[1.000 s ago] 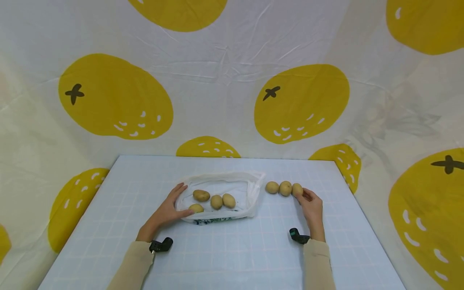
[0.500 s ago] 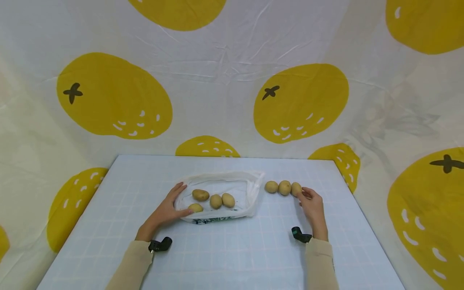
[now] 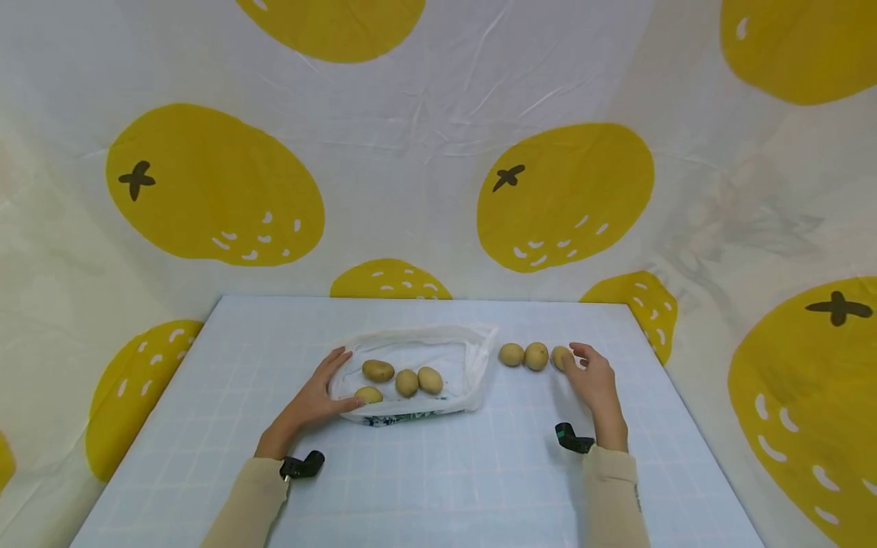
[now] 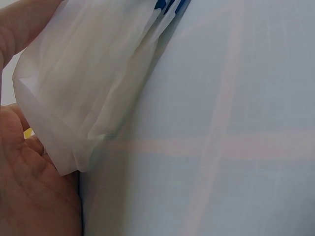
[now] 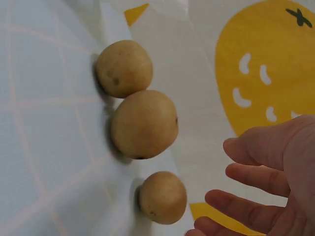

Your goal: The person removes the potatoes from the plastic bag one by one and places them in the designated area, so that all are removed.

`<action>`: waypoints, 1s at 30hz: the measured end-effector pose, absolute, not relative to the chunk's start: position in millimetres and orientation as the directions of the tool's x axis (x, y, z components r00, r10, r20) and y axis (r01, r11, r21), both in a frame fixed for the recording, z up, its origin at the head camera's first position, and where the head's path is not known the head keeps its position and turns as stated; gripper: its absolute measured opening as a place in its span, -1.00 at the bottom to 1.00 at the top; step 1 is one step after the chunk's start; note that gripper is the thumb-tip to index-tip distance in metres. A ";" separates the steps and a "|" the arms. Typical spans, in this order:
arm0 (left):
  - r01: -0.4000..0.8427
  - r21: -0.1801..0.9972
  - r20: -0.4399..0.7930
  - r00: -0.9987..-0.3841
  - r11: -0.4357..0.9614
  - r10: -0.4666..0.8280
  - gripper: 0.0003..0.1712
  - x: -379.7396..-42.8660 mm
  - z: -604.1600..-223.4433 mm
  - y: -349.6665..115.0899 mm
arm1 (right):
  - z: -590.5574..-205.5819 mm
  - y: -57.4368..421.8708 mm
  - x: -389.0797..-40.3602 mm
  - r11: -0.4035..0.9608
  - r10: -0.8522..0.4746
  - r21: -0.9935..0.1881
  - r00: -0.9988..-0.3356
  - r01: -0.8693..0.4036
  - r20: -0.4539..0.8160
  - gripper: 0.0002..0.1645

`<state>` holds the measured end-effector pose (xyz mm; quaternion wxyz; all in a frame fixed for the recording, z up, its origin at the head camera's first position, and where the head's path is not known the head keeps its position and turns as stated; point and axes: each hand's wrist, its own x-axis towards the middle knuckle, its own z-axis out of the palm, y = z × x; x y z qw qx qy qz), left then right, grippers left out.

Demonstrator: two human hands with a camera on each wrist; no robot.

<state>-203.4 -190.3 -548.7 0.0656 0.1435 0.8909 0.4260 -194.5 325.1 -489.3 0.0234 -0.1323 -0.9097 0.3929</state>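
A white plastic bag [image 3: 479, 373] lies with its mouth spread wide, and several potatoes [image 3: 407, 383] rest inside it. My left hand [image 3: 320, 394] holds the bag's left end, thumb over the near rim and fingers at the far side. In the left wrist view the bag's thin wall [image 4: 83, 73] hangs between thumb and fingers. Right of the bag, three potatoes [image 3: 537, 356] form a row. My right hand [image 3: 594, 379] is beside the rightmost one. In the right wrist view, that potato [image 5: 163, 197] stands apart from the spread fingers [image 5: 246, 209], which hold nothing.
The table [image 3: 438, 487] has a pale blue checked cover. A cloth with large yellow fruit prints [image 3: 566, 198] hangs behind and at both sides. Each wrist wears a small black camera [image 3: 574, 438].
My right hand has let go of the rightmost potato and drawn back slightly to the right. That potato now stands a little apart from its neighbour. My left hand stays at the bag.
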 end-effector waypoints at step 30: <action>0.179 0.780 -0.012 -0.954 0.600 0.300 0.20 -203.1 -549.9 -190.6 | -523.0 341.7 -210.9 0.440 0.313 -0.825 -0.922 0.354 -0.229 -0.35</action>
